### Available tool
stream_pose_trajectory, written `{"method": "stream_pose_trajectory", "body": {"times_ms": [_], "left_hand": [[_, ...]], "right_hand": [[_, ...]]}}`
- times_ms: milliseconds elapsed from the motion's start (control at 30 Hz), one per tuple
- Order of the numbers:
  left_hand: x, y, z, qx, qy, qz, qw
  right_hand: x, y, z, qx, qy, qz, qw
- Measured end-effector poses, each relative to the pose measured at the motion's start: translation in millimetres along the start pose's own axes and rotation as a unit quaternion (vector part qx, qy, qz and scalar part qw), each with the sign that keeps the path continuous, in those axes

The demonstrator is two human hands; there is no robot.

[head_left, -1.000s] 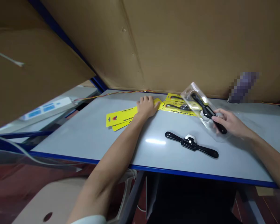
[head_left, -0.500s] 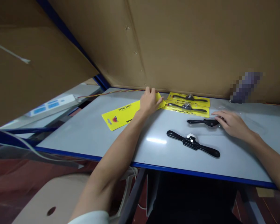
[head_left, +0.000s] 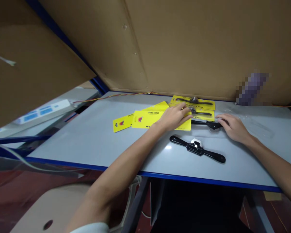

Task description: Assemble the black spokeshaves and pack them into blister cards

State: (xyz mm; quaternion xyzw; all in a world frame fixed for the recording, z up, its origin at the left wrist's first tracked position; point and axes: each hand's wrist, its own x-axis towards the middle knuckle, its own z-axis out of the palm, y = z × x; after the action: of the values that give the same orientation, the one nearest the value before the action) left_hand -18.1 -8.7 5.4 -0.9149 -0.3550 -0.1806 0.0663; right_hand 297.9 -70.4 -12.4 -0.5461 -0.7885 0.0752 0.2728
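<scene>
My left hand (head_left: 174,117) is closed over the right part of a yellow "SPOKE SHAVE" card (head_left: 145,119). That card lies across another yellow card (head_left: 121,123), which sticks out behind it to the left. My right hand (head_left: 234,127) has its fingers closed around the right end of a black spokeshave (head_left: 213,125); its left handle reaches close to the card. Nearer the table edge, a second black spokeshave (head_left: 196,148) lies untouched, with a white piece at its middle. Two carded spokeshaves lie at the back, the rear one (head_left: 194,101) in full view, the front one (head_left: 203,113) partly behind my left hand.
Clear plastic packaging (head_left: 254,124) lies right of my right hand. A cardboard panel (head_left: 184,48) stands behind the blue-edged grey table (head_left: 87,139). At left are a power strip (head_left: 46,111) and a thin cable. A plastic stool (head_left: 60,207) stands below.
My left hand has moved right and toward me, and a second yellow card now lies over the first. My right hand stays at the black spokeshave. The view has shifted slightly.
</scene>
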Motion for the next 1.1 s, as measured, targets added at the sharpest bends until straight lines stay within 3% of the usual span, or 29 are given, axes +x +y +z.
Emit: {"method": "stream_pose_trajectory", "body": {"times_ms": [167, 233, 300, 400, 467, 633, 733, 800, 967, 1100], "left_hand": [[-3, -9, -18.1, 0.031, 0.178, -0.031, 0.983], [-4, -5, -23.3, 0.029, 0.201, -0.037, 0.978], [-5, 4, -22.8, 0.002, 0.153, -0.017, 0.988], [-5, 18, -15.3, -0.078, 0.019, 0.032, 0.996], [-4, 20, -10.7, -0.122, -0.019, 0.041, 0.991], [-3, -2, -5.1, -0.104, 0.040, -0.032, 0.993], [-5, -14, -1.4, -0.078, 0.003, -0.070, 0.994], [-5, -18, -0.7, -0.075, -0.015, -0.072, 0.994], [-5, -23, -7.9, -0.022, 0.033, -0.083, 0.996], [-7, -29, -10.5, -0.015, 0.028, -0.084, 0.996]], "right_hand": [[1, 2, 2, -0.006, 0.004, 0.011, 1.000], [1, 2, 3, -0.012, 0.005, 0.017, 1.000], [2, 1, 3, -0.013, 0.001, 0.021, 1.000], [2, 2, 2, -0.013, -0.004, 0.019, 1.000], [1, 3, 1, -0.016, -0.006, 0.016, 1.000], [1, 7, 0, -0.008, -0.004, 0.005, 1.000], [2, 6, 1, -0.013, -0.001, 0.000, 1.000], [2, 6, 0, -0.018, 0.004, -0.002, 1.000], [4, 13, 0, -0.026, 0.034, 0.012, 0.999], [6, 20, 2, -0.021, 0.048, 0.011, 0.999]]}}
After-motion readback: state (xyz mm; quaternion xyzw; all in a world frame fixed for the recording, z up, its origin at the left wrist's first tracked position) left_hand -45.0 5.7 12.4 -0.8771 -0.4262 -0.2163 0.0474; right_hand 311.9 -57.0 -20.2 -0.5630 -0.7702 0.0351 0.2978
